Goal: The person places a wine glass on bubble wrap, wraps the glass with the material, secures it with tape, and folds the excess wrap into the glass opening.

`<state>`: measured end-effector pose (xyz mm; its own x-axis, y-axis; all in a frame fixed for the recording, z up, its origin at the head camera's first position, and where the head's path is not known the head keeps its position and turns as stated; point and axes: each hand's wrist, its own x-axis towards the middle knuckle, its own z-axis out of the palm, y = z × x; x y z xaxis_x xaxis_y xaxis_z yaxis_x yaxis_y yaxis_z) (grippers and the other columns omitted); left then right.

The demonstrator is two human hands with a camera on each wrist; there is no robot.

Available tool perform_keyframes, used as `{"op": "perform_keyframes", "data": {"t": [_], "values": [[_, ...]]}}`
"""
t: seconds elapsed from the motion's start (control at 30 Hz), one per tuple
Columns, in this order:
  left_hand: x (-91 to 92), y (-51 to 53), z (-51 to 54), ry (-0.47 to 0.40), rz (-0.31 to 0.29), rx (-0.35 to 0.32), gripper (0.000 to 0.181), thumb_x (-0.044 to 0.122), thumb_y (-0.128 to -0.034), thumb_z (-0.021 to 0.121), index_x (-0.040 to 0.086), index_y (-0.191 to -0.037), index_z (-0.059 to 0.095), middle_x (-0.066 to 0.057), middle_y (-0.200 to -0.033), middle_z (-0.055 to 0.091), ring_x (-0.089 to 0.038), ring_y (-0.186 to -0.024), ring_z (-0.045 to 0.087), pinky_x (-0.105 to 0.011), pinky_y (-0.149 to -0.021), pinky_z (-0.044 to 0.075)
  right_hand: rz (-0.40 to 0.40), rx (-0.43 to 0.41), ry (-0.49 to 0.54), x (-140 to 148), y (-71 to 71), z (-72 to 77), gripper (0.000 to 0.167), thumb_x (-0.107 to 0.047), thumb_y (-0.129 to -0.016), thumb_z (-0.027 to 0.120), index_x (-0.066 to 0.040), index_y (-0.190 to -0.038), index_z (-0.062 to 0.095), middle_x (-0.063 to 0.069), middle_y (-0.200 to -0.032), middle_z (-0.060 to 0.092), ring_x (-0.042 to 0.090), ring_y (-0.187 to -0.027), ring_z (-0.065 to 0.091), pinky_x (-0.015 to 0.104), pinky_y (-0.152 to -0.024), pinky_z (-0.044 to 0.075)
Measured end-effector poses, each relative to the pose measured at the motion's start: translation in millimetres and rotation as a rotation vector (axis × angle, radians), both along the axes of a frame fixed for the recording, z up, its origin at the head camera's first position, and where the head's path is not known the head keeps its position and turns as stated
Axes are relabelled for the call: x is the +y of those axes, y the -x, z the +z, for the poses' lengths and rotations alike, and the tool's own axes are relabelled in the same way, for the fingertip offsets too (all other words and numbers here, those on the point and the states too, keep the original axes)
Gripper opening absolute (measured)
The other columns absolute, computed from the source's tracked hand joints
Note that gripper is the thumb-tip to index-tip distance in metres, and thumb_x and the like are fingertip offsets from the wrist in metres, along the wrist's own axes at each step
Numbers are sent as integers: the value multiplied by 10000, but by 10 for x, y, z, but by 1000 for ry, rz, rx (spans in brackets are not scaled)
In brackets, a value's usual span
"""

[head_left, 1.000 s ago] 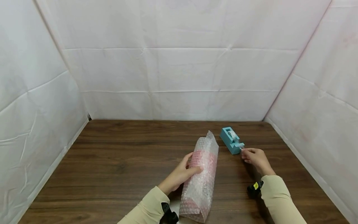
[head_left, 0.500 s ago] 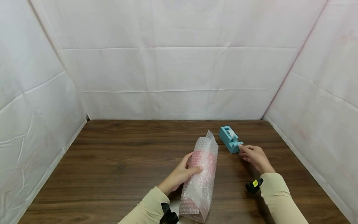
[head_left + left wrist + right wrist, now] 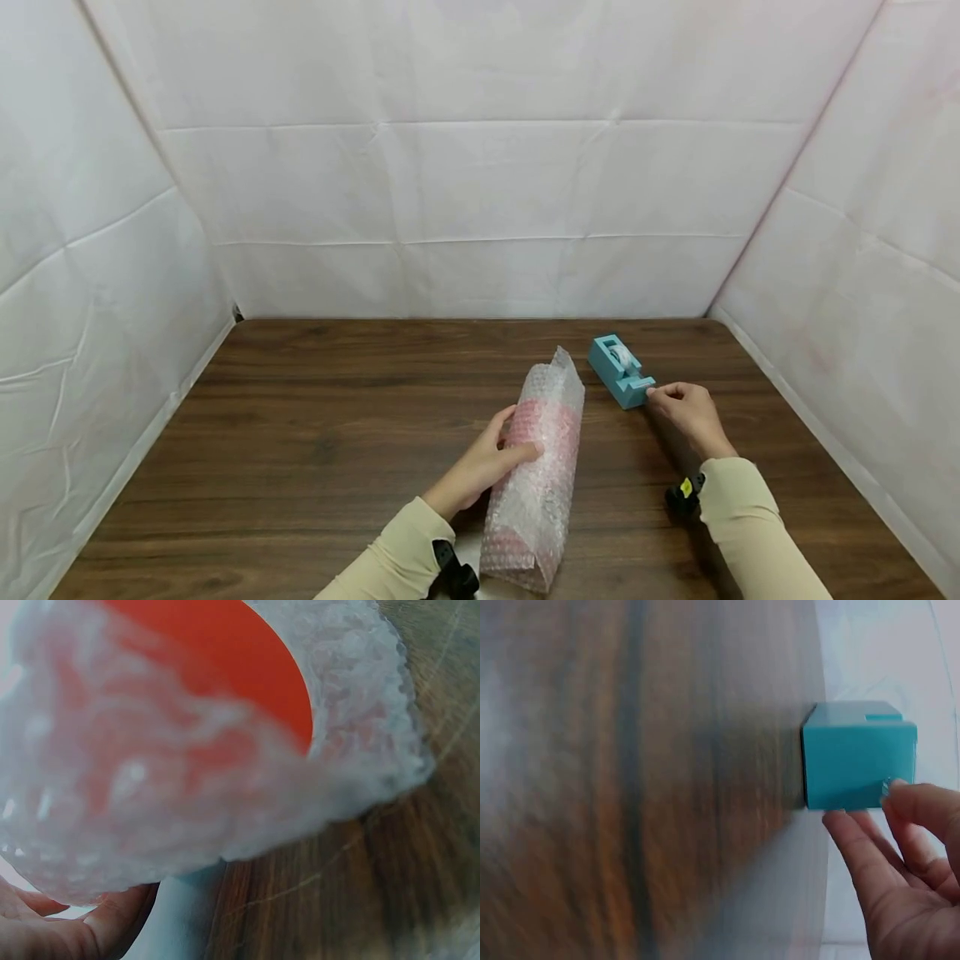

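Note:
A long bundle rolled in clear bubble wrap (image 3: 536, 475) lies on the table, pink-red showing through it. My left hand (image 3: 487, 462) grips its left side, thumb over the top. The left wrist view looks at the bundle's near end, where a flat red round face (image 3: 247, 667) shows inside the bubble wrap. Beyond the bundle to the right stands a light-blue tape dispenser (image 3: 618, 375) with a roll of clear tape. At its front right corner, my right hand (image 3: 688, 414) pinches a small shiny bit of tape (image 3: 886, 787) between thumb and finger.
White sheets hang behind and on both sides of the brown wood-grain table (image 3: 322, 433). Something flat and white (image 3: 468, 550) lies partly under the bundle near the left wrist. Each wrist wears a black camera (image 3: 681, 500).
The right fingers have shifted slightly from the dispenser's front to its right corner; a short tape end between them showed more clearly earlier. The left hand and bundle stay put.

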<state>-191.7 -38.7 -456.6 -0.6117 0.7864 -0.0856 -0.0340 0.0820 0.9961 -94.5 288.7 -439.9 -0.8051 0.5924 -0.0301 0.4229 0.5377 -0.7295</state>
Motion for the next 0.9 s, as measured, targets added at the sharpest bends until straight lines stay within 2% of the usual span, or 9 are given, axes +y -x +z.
{"op": "perform_keyframes", "data": {"t": [0.13,0.27,0.4,0.67,0.9], "values": [[-8,5,-2,5,1,5,805,348,-860,663,162,-1513,231,-196,-1386,414,-295,-1142,538,-440,-881,489,31,-18,0,39,-22,2,438,-314,-970,557,92,-1125,614,254,-1152,620,240,-953,649,301,-732,525],[-24,12,15,6,14,16,799,347,-862,662,159,-1512,237,-184,-1400,408,-297,-1163,523,-442,-898,482,31,33,118,33,-18,13,454,-289,-957,593,118,-1160,594,132,-939,708,124,-801,684,295,-716,568],[-33,22,27,-2,20,19,788,336,-870,656,156,-1513,238,-188,-1414,396,-303,-1173,519,-445,-900,483,24,65,225,6,-10,19,463,-251,-938,628,141,-1182,579,-13,-788,704,67,-719,675,256,-684,572],[-101,84,39,6,73,33,800,337,-861,667,144,-1510,240,-198,-1364,444,-302,-1148,532,-446,-893,485,53,50,215,-57,82,46,468,-264,-925,649,123,-1182,599,2,-806,722,97,-739,692,275,-693,574],[-186,171,50,31,126,37,843,372,-863,663,147,-1525,193,-233,-1391,426,-331,-1189,509,-481,-924,471,155,69,167,-187,206,137,507,-326,-897,678,104,-1160,626,29,-853,730,143,-796,711,328,-760,576]]}}
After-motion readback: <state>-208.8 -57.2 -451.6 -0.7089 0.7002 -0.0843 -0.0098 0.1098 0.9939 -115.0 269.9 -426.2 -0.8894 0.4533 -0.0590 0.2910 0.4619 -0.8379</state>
